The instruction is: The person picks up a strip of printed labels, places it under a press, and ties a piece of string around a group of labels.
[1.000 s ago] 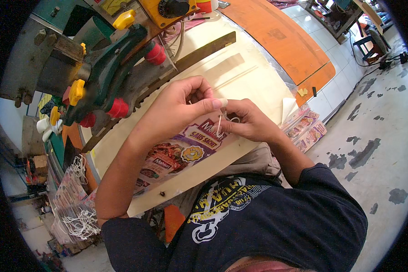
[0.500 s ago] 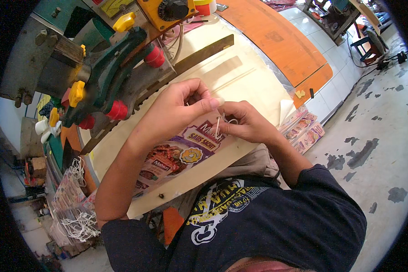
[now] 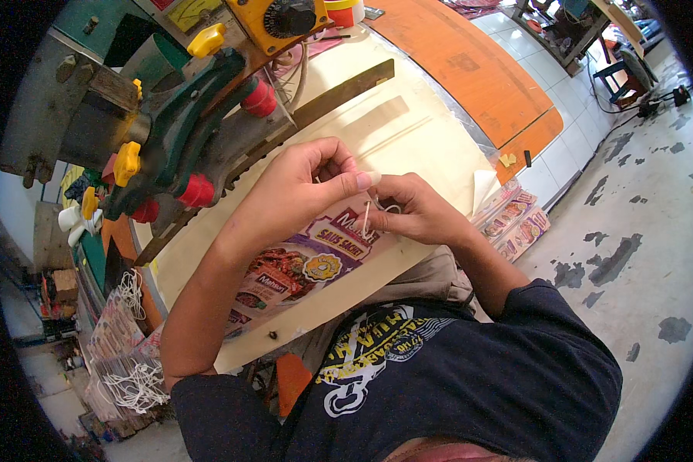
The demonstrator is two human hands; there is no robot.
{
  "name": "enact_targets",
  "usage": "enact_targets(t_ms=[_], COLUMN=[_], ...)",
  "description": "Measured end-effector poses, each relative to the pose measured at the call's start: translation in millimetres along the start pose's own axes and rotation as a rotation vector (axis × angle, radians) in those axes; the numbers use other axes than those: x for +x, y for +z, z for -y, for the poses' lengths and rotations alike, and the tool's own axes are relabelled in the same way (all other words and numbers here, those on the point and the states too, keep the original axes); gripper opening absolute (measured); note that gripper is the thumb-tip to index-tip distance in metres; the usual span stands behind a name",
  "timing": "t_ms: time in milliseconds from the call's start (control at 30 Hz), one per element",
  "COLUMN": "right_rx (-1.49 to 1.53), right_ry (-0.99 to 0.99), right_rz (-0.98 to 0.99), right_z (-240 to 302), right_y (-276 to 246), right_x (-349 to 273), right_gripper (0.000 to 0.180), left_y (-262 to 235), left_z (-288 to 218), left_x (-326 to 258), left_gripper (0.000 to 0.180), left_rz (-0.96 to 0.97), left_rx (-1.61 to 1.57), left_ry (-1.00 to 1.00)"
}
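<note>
Both hands meet at the upper corner of a printed sheet or bag (image 3: 300, 269), purple and pink with food pictures, lying slanted on a cream work surface (image 3: 316, 304). My right hand (image 3: 416, 209) is closed, with a white cord (image 3: 366, 217) between its thumb and fingers; a short end hangs down over the print and a loop shows by the fingers. My left hand (image 3: 323, 173) makes a pinch, its thumb tip against the right hand's fingertips. A small pale bit shows at that pinch, but what the left fingers hold is hidden.
A green machine arm (image 3: 200, 123) with red and yellow knobs stands at the left, beside a long metal bar (image 3: 346, 92). Printed packs (image 3: 516, 219) are stacked at the right. Bundles with white cords (image 3: 135, 385) sit at the lower left. An orange board (image 3: 470, 69) lies beyond.
Both hands stay together at the same corner with barely any movement. The hanging cord end has shifted slightly left and down.
</note>
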State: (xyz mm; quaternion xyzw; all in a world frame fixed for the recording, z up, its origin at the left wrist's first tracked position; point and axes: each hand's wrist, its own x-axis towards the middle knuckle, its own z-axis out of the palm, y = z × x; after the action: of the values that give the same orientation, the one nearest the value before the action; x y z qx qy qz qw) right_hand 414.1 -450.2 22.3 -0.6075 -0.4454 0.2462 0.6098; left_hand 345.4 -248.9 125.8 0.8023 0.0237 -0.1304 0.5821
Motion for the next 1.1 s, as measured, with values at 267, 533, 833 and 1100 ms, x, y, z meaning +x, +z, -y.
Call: enact_targets(t_ms=[267, 533, 833, 1100], right_rx=[0.005, 0.013, -0.013, -0.074], right_ry=[0.015, 0.014, 0.004, 0.006], right_rz=[0.007, -0.001, -0.003, 0.055], right_z=[-3.1, -0.6, -0.5, 12.6], right_y=[-0.7, 0.3, -0.1, -5.4], right_x=[-0.7, 0.1, 0.1, 2.3], right_gripper=[0.026, 0.026, 0.028, 0.028], left_y=[-0.4, -1.0, 2.8, 2.3], left_z=[-2.1, 4.3, -9.7, 1.5], left_x=[-0.2, 1.3, -2.1, -1.9], left_gripper=[0.022, 0.030, 0.033, 0.033], left_rz=[0.023, -0.042, 0.020, 0.123], left_rx=[-0.022, 0.056, 0.021, -0.240], left_ry=[-0.037, 0.040, -0.075, -0.150])
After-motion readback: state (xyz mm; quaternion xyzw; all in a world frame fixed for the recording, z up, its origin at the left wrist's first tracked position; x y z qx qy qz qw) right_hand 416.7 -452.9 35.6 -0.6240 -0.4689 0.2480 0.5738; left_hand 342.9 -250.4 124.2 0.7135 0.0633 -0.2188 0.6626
